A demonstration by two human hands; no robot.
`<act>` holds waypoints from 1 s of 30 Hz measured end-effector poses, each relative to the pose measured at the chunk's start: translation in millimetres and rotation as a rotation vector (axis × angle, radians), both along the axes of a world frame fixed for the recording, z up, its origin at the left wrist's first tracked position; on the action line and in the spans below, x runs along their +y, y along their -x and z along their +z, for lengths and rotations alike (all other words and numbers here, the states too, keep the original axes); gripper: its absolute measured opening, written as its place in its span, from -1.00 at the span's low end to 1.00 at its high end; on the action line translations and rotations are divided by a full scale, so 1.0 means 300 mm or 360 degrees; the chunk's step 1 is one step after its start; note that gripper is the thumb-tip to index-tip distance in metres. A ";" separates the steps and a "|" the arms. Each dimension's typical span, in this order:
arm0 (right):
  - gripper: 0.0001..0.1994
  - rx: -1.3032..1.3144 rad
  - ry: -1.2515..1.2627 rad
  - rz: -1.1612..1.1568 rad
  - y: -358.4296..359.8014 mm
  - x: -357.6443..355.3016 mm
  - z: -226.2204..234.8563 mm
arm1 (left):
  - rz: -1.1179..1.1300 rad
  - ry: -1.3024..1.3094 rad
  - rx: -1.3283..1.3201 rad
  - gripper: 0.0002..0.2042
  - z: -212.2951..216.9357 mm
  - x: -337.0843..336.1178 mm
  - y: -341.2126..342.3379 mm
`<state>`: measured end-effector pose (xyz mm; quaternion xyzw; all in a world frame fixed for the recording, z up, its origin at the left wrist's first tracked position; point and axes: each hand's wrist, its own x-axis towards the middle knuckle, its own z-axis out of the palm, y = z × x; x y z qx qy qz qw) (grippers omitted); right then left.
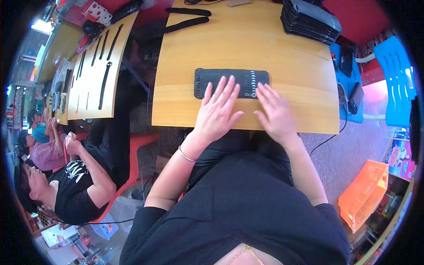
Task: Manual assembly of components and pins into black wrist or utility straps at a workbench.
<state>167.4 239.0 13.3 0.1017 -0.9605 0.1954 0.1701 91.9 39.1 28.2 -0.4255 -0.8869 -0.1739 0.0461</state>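
Note:
A flat dark panel lies on the wooden table in front of me; it looks like black straps laid edge to edge, with scalloped left ends and a column of small light marks toward the right. My left hand rests flat on its middle, fingers spread, with nothing gripped. At the panel's lower right corner, my right hand has its fingers stretched out and touching or just over the edge; it is slightly blurred. The fingers partly cover the panel's near edge.
A stack of similar dark panels stands at the table's far right. Two black straps lie far left. On the left, a seated co-worker sits by another table with black straps. Right are a blue chair and an orange basket.

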 end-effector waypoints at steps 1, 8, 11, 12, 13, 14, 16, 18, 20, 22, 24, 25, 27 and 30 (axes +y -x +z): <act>-0.46 0.0016 -0.0004 -0.0001 -0.011 -0.018 0.001 | -0.0001 -0.0004 0.0016 -0.43 -0.006 0.008 0.004; -0.29 -0.0313 -0.0212 -0.0017 -0.040 -0.061 0.011 | -0.0210 0.0167 0.0081 -0.40 -0.050 0.015 0.046; -0.32 -0.0421 -0.0249 -0.0025 -0.023 -0.040 0.033 | -0.0286 0.0239 0.0012 -0.38 -0.031 0.008 0.074; -0.35 -0.0586 -0.0029 -0.0032 -0.008 -0.013 0.031 | -0.0326 0.0274 0.0013 -0.38 -0.032 0.004 0.093; -0.38 -0.0750 0.0193 -0.0038 0.011 0.016 0.028 | -0.0365 0.0309 0.0014 -0.39 -0.029 0.001 0.116; -0.42 -0.0495 0.0261 -0.0105 0.030 0.045 0.004 | -0.0271 0.0349 0.0082 -0.43 -0.002 0.014 0.139; -0.41 -0.0222 0.0105 -0.0179 0.100 0.016 0.068 | -0.0095 0.0220 0.0166 -0.45 0.004 -0.011 0.192; -0.40 0.0059 -0.0057 -0.0260 0.184 -0.025 0.088 | 0.0117 0.0022 0.0295 -0.49 -0.003 -0.023 0.240; -0.36 0.0165 -0.0307 -0.0254 0.271 -0.061 0.030 | 0.0153 0.0044 0.0367 -0.48 -0.052 -0.016 0.266; -0.34 -0.0019 -0.0411 -0.0188 0.287 -0.092 -0.012 | 0.0215 0.0237 0.0321 -0.47 -0.127 -0.019 0.274; -0.33 -0.0254 -0.0434 -0.0105 0.283 -0.103 -0.033 | 0.0209 0.0199 0.0316 -0.47 -0.119 -0.023 0.266; -0.33 -0.0254 -0.0440 -0.0102 0.282 -0.104 -0.041 | 0.0199 0.0162 0.0314 -0.47 -0.114 -0.025 0.261; -0.32 -0.0176 -0.0463 -0.0095 0.296 -0.098 -0.048 | 0.0198 0.0231 0.0309 -0.47 -0.103 -0.027 0.264; -0.31 -0.0576 0.0015 0.0020 0.337 -0.058 -0.033 | 0.0224 0.0286 0.0305 -0.48 -0.069 -0.017 0.285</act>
